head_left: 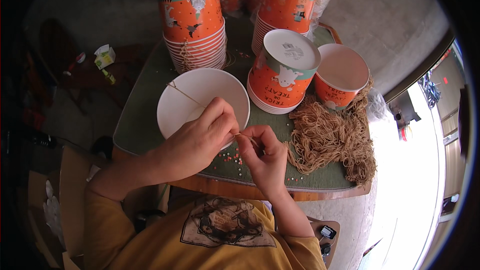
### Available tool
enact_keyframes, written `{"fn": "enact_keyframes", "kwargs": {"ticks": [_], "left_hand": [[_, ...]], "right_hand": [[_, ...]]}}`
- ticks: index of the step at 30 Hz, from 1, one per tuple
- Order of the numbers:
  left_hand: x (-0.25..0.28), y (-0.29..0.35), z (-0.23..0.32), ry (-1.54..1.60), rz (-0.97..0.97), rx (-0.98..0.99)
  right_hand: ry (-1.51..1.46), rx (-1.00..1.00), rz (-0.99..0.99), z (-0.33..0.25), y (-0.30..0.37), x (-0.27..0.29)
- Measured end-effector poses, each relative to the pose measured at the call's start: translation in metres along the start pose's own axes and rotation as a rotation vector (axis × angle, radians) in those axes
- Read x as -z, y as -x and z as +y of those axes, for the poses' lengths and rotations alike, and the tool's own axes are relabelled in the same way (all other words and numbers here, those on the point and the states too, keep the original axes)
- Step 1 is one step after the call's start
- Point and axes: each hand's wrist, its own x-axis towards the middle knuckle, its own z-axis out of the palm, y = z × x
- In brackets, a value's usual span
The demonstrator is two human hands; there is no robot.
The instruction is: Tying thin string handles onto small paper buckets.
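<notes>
A paper bucket [175, 107] with a white inside faces me at the near middle of the table. Tan twine [186, 93] runs from its far rim across the opening to my fingers. My left hand [197, 137] is over the bucket's near side, fingertips pinched on the twine. Close against it, my right hand [262, 157] pinches the same twine between thumb and forefinger. The exact spot where the fingertips meet is partly hidden. Small white and orange beads [231, 158] lie scattered on the green tabletop [142, 105] beneath my hands.
Upside-down stacks of orange paper buckets [192, 20] stand behind, with another stack [280, 87] nearer. Right of that sits an upright bucket [345, 67] beside a heap of tan twine [332, 137]. An open cardboard box [75, 195] is at lower left.
</notes>
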Motion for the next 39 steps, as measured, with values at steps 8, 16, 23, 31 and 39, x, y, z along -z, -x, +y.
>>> {"fn": "enact_keyframes", "kwargs": {"ticks": [8,16,23,31,39], "left_hand": [[-0.005,0.003,0.0,-0.233,0.085,-0.068],[-0.009,0.007,0.001,0.114,0.147,0.166],[-0.008,0.007,-0.003,0.368,0.127,0.247],[-0.005,0.003,-0.004,0.53,0.051,0.294],[-0.003,-0.005,-0.005,0.779,-0.021,0.429]], "right_hand": [[0.056,0.044,0.019,0.004,0.002,-0.002],[0.352,0.303,0.027,-0.001,0.005,-0.005],[0.345,0.38,0.043,0.0,0.004,-0.005],[0.074,0.111,-0.018,-0.002,0.005,-0.001],[-0.094,-0.044,0.044,0.001,-0.002,-0.001]]}}
